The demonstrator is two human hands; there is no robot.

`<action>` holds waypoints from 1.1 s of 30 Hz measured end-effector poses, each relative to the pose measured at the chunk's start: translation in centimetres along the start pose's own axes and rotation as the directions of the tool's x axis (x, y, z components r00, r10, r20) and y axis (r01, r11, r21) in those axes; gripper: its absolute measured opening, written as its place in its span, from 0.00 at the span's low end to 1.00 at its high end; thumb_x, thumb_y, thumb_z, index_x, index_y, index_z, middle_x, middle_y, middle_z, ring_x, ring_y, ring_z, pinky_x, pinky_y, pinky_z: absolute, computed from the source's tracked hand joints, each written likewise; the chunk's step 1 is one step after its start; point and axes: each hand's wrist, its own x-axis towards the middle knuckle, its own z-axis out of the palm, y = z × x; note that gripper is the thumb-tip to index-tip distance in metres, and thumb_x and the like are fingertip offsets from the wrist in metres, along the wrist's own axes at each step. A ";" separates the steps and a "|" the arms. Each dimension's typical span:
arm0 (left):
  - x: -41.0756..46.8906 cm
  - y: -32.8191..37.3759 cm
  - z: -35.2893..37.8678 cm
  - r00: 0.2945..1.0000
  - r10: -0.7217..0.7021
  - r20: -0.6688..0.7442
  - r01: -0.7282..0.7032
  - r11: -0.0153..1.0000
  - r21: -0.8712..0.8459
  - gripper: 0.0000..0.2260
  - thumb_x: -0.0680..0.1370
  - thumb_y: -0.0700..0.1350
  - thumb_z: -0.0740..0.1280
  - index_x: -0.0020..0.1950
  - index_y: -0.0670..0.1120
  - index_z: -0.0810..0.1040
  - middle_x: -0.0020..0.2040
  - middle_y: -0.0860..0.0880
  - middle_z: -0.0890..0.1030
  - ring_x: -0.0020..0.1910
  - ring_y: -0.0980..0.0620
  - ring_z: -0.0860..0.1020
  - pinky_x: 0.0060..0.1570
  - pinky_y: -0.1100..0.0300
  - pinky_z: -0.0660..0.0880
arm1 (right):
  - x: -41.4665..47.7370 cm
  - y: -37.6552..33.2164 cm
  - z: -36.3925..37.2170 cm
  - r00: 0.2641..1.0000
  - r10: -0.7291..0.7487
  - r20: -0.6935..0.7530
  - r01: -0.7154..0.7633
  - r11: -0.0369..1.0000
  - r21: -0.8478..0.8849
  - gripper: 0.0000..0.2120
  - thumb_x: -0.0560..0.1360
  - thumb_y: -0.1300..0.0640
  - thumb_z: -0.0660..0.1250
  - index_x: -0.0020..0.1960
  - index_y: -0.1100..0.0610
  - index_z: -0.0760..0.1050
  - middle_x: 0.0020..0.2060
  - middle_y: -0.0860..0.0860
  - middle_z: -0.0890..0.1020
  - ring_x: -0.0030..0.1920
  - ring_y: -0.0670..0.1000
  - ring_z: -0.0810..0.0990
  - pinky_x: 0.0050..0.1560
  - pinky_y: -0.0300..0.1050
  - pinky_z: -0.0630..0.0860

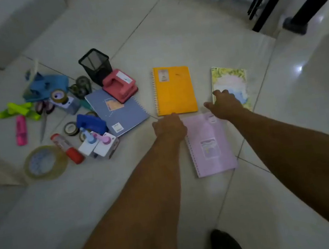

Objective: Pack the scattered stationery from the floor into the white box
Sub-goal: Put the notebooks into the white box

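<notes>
Four spiral notebooks lie flat on the pale tiled floor [188, 27]: a blue-grey notebook [123, 114] with a small orange picture on its cover, an orange notebook [173, 90] with a label near its top, a pink notebook [210, 145] with perforated binding along its left edge, and a floral notebook [230, 80] in yellow-green and pastel tones. A red hole punch [120, 86] sits on the blue-grey one's upper corner, touching a black mesh pen cup [95, 65] standing upright behind it. The left hand [169, 128] rests at the orange notebook's lower edge, knuckles up, fingers curled under so I cannot tell whether they grip anything. The right hand [224, 104] lies on the floral notebook's lower left part, fingers spread apart, thumb reaching toward the pink one. Left of the books, a heap holds yellow-green highlighters [19, 110], a pink highlighter [21, 130], what looks like a red glue stick [67, 148], and a clear tape roll [45, 163]
</notes>
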 end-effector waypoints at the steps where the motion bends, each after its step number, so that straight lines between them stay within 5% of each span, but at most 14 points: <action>1: 0.5 0.4 1.0 0.999 -0.022 0.046 0.022 1.000 -0.018 0.26 0.77 0.58 0.64 0.70 0.46 0.65 0.69 0.44 0.71 0.67 0.44 0.71 0.63 0.52 0.66 | 0.7 0.2 0.7 0.999 0.015 -0.037 -0.015 1.000 -0.006 0.31 0.76 0.40 0.60 0.70 0.60 0.63 0.66 0.62 0.68 0.65 0.65 0.69 0.63 0.60 0.69; 6: 2.8 3.3 4.5 0.992 -0.123 -0.040 0.115 0.980 -0.165 0.40 0.68 0.58 0.75 0.70 0.41 0.60 0.67 0.40 0.69 0.65 0.41 0.71 0.59 0.50 0.71 | 3.6 1.3 3.8 0.986 0.064 -0.153 -0.075 0.995 -0.066 0.29 0.76 0.43 0.62 0.67 0.61 0.61 0.65 0.62 0.66 0.65 0.65 0.66 0.58 0.59 0.70; 13: 4.4 5.4 5.5 0.944 -0.330 0.012 0.293 0.822 -0.489 0.26 0.77 0.44 0.68 0.70 0.41 0.59 0.67 0.39 0.70 0.66 0.40 0.71 0.61 0.49 0.71 | 4.7 1.6 3.8 0.978 -0.027 -0.205 -0.016 0.978 -0.207 0.28 0.76 0.60 0.59 0.73 0.62 0.53 0.62 0.65 0.67 0.60 0.67 0.69 0.55 0.58 0.71; 19: 5.7 3.8 4.6 0.985 -0.128 0.112 0.170 0.747 -0.642 0.26 0.70 0.44 0.76 0.65 0.40 0.71 0.65 0.40 0.76 0.63 0.42 0.75 0.59 0.51 0.75 | 5.4 1.3 3.9 0.979 0.011 -0.205 -0.060 0.970 -0.234 0.26 0.78 0.64 0.55 0.73 0.69 0.52 0.64 0.66 0.67 0.61 0.66 0.72 0.59 0.56 0.71; 25: 4.3 -0.3 2.8 0.995 0.041 0.094 0.066 0.439 -0.896 0.19 0.73 0.38 0.73 0.63 0.37 0.75 0.60 0.38 0.79 0.57 0.41 0.78 0.58 0.49 0.76 | 3.0 -0.6 4.3 0.980 0.022 -0.196 -0.051 0.988 -0.143 0.27 0.79 0.63 0.57 0.74 0.69 0.51 0.63 0.67 0.71 0.61 0.66 0.74 0.58 0.55 0.72; 29: 2.5 -4.6 -0.4 0.999 0.053 0.003 -0.020 0.427 -0.904 0.17 0.76 0.41 0.69 0.64 0.40 0.74 0.61 0.41 0.79 0.58 0.42 0.78 0.61 0.48 0.75 | 0.3 -3.4 2.6 0.960 -0.036 -0.279 -0.010 0.987 -0.161 0.25 0.78 0.64 0.54 0.73 0.68 0.53 0.62 0.68 0.71 0.60 0.68 0.74 0.58 0.56 0.71; 33: 0.4 -10.8 -6.1 0.981 -0.090 -0.174 -0.142 0.285 -0.948 0.17 0.77 0.39 0.68 0.65 0.38 0.73 0.60 0.41 0.79 0.56 0.43 0.78 0.58 0.50 0.76 | -1.8 -8.2 -1.4 0.921 -0.134 -0.365 0.090 0.987 -0.135 0.20 0.78 0.65 0.55 0.69 0.67 0.61 0.61 0.68 0.71 0.60 0.69 0.73 0.58 0.56 0.72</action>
